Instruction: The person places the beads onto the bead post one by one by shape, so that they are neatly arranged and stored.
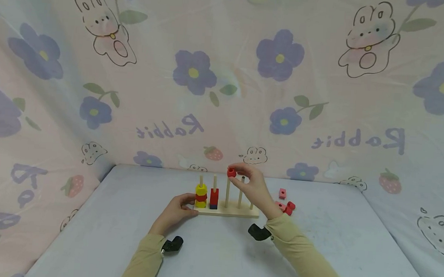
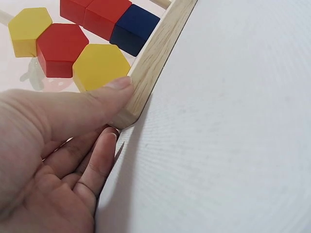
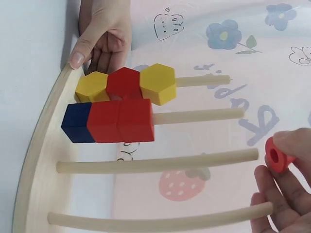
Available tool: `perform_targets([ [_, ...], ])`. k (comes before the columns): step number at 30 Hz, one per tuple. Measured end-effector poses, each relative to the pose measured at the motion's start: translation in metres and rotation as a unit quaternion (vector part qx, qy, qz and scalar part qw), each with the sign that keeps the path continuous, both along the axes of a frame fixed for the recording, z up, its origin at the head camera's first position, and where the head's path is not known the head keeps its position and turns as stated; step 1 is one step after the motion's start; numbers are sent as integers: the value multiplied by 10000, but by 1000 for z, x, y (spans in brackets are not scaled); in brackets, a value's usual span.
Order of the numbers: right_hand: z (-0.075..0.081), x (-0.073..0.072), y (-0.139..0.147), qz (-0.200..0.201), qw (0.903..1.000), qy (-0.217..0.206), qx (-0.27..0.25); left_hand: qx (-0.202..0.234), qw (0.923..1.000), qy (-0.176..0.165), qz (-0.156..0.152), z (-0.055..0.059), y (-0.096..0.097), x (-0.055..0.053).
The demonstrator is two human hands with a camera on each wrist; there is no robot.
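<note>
Left hand [image 1: 177, 213] pinches left end of wooden stand [image 1: 235, 213] on bench [image 1: 204, 259]. Right hand [image 1: 255, 189] pinches red bead [image 1: 232, 173] just off tip of third stick [image 1: 227, 193] from left. First stick [image 1: 201, 180] has yellow, red, yellow blocks [image 1: 201, 197]. Second stick [image 1: 215, 182] has two red blocks [image 1: 214, 196] above dark blue block [image 1: 213, 207]. Loose red and pink blocks [image 1: 289, 207] lie right of stand.

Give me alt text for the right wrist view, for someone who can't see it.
A right hand holds a red bead near the tip of a bare wooden peg on a rack. Two other pegs carry blocks: one blue with two red, and two yellow around one red. A left hand holds the rack's end.
</note>
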State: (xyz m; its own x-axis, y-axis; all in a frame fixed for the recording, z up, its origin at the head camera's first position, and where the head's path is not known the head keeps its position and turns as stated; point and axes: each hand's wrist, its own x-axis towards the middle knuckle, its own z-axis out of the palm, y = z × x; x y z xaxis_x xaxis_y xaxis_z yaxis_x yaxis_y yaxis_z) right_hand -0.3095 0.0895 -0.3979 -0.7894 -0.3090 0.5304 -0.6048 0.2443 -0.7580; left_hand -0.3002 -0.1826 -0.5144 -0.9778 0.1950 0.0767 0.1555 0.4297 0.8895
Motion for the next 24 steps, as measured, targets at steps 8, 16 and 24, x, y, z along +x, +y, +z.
perform_targets([
  [8,-20,-6,-8,134,9965,-707,-429,95,9999,-15,-70,1,0,0],
  [16,-40,-5,-14,-243,9917,-1069,-667,-32,10000,-64,11,3,0,1],
  [24,-72,-4,-18,-592,9824,-1527,-899,1,9998,0,187,0,2,2],
])
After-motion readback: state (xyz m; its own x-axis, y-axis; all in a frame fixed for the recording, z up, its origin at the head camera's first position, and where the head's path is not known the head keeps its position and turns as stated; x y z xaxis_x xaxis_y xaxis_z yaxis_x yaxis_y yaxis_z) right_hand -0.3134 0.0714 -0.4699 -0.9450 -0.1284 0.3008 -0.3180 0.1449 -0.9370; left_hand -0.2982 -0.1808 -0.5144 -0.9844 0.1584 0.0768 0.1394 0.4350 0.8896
